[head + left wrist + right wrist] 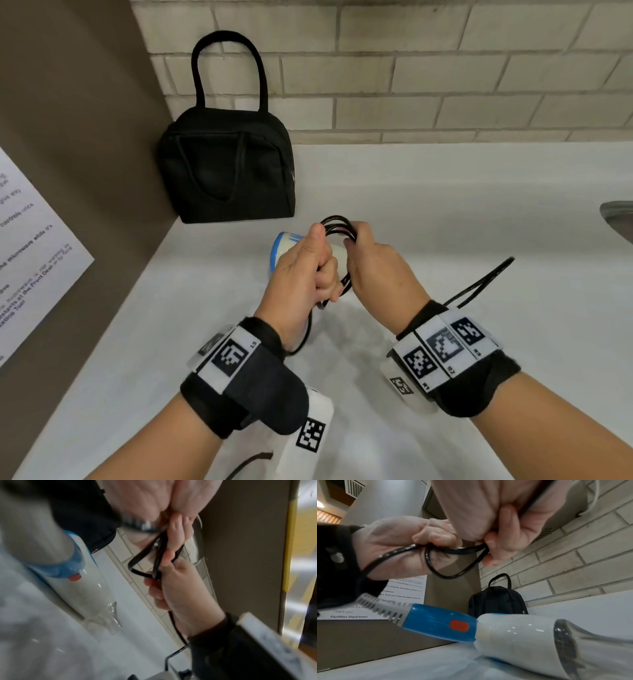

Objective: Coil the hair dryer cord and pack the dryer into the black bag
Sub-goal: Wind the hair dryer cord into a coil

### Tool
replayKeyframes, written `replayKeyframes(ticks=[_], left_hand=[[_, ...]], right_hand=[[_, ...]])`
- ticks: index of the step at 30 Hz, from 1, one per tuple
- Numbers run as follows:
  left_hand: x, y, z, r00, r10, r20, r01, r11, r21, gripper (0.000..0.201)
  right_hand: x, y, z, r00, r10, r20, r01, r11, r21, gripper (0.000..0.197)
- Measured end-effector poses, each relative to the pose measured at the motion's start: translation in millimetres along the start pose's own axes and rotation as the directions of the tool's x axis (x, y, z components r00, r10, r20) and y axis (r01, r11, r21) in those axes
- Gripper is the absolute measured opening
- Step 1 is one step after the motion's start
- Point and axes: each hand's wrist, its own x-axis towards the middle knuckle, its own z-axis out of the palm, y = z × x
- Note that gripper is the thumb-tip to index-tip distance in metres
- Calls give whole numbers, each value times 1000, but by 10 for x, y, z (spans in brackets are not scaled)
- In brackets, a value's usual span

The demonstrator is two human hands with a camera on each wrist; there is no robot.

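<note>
A: Both wrists nearest. Left hand [301, 270] and right hand [373, 270] each curled round the cord [337, 228] bundle, fists almost touching; loose loop trails behind the right wrist.

B: Dryer [513, 634]?

A: On the counter [445, 205] just under the grip. Bag [227, 168] beyond it, looks zipped.

B: Handling?

A: Cord likely springy; pinch mid-bundle. Dryer rigid, glossy, probably light; take by the blue handle.
</note>
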Motion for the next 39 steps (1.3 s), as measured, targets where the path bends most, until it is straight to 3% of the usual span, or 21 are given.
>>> replayKeyframes(ticks=[4,9,12,17,20,22,24,27,30,32,34,37,39], left_hand=[[4,-63,-34,998,46,-47,-45,999,24,46],[-11,-26,-94,989,122,-85,-111,986,121,44],[-19,48,-115,982,149,-114,-139,986,93,42],[11,175,-241,965,198,-172,-185,979,87,42],[28,217,-295,961,181,-208,-179,983,27,45],[48,243,-323,960,132,-247,-158,984,-86,47],[78,261,-350,959,69,-276,-128,971,-200,48],[127,280,-339,963,1,-270,-95,937,-337,48],[167,318,-272,969,6,-248,-113,901,-420,48],[174,351,-207,967,45,-252,-141,916,-377,47],[170,364,-107,960,106,-257,-175,949,-262,47],[176,325,61,950,214,-228,-228,973,-40,44],[190,251,113,940,301,-163,-281,950,132,37]], right_hand=[[18,-37,-27,997,21,73,-17,998,-54,28],[3,-72,-187,991,19,131,-41,985,166,29],[-20,-81,-266,992,19,126,-53,962,267,24],[-200,73,-419,993,13,120,-40,974,223,22],[-340,144,-536,995,-87,55,87,996,-7,30],[-413,186,-606,983,-181,-29,170,959,-225,35],[-457,217,-645,968,-237,-82,197,922,-333,35],[-443,196,-613,958,-231,-168,181,946,-268,35],[-347,125,-501,957,-154,-246,120,982,-149,34],[-260,86,-430,979,-67,-191,37,987,-156,29],[-178,19,-363,999,15,-43,-24,971,-236,26],[-115,-174,-312,994,-28,110,62,945,-320,28],[-103,-283,-361,982,-81,168,123,960,-252,24]])
